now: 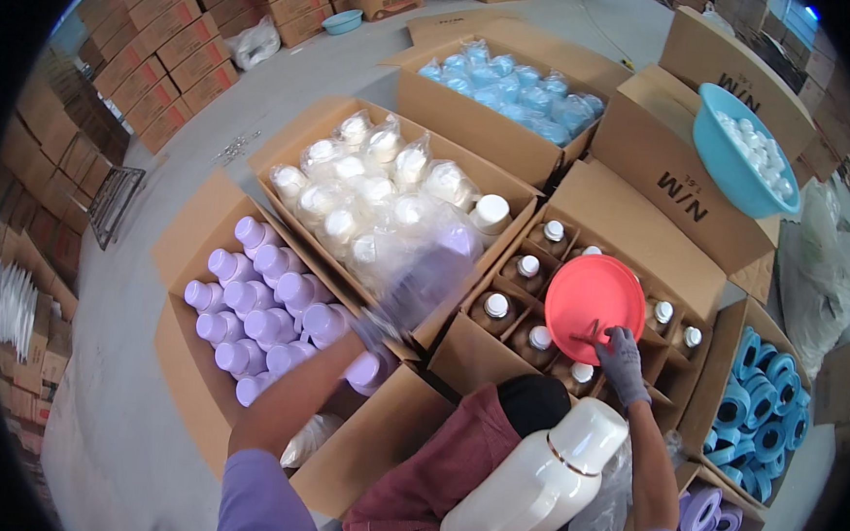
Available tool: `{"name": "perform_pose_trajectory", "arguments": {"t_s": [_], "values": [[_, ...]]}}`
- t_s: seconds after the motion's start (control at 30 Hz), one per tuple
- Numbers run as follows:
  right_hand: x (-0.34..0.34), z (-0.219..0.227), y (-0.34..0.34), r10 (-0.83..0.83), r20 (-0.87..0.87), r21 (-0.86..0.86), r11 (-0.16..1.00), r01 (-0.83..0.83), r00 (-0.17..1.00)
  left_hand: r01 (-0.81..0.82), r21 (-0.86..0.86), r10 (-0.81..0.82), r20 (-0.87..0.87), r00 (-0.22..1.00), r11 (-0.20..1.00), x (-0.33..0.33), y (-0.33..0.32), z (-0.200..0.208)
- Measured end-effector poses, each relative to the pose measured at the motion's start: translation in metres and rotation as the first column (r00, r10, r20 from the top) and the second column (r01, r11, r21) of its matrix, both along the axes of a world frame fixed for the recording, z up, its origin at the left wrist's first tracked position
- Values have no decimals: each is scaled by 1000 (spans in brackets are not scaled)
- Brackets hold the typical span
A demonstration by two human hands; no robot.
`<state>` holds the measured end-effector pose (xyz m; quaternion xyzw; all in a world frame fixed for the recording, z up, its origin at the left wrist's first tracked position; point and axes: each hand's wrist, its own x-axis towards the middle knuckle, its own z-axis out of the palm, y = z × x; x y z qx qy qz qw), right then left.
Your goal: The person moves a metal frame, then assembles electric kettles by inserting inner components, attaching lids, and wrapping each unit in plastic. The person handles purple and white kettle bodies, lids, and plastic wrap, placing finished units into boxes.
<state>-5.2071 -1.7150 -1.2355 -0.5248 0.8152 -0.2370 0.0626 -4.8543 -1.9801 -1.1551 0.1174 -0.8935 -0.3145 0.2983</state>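
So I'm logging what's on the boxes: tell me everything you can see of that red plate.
The red plate is round, shallow and glossy, apparently plastic, coral-red with a raised rim. It lies roughly flat on top of the capped brown bottles standing in the divided cardboard box, covering several of them. The gloved right hand touches its near edge, where a small dark object lies, too small to identify.

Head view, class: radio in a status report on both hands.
Left hand blurred, lifting bagged purple bottle. Right hand gloved, on red plate over divided box. Nothing blocking.
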Motion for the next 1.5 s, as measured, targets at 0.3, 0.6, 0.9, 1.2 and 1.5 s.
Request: {"name": "perform_pose_trajectory", "arguments": {"t_s": [0.3, 0.6, 0.9, 1.2, 1.5], "values": [[40, 36, 33, 83, 272, -62, 996, -69, 959, -597, -697, 888, 456, 61, 398, 133, -131, -133], [38, 96, 22, 79, 429, -35, 997, -71, 900, -71, 798, 437, -251, 864, 599, 50, -66, 123], [121, 149, -71, 654, 186, -307, 748, -589, 733, 835, 530, 390, -807, 443, 150, -101, -83, 247], [115, 125, -84, 324, 918, -333, 943, 1, 230, 163, 520, 138, -492, 859, 839, -117, 16, 159], [44, 54, 29, -123, 636, -207, 924, 322, 762, 514, 858, 337, -481, 809, -10, -47, 115, 27]]}}
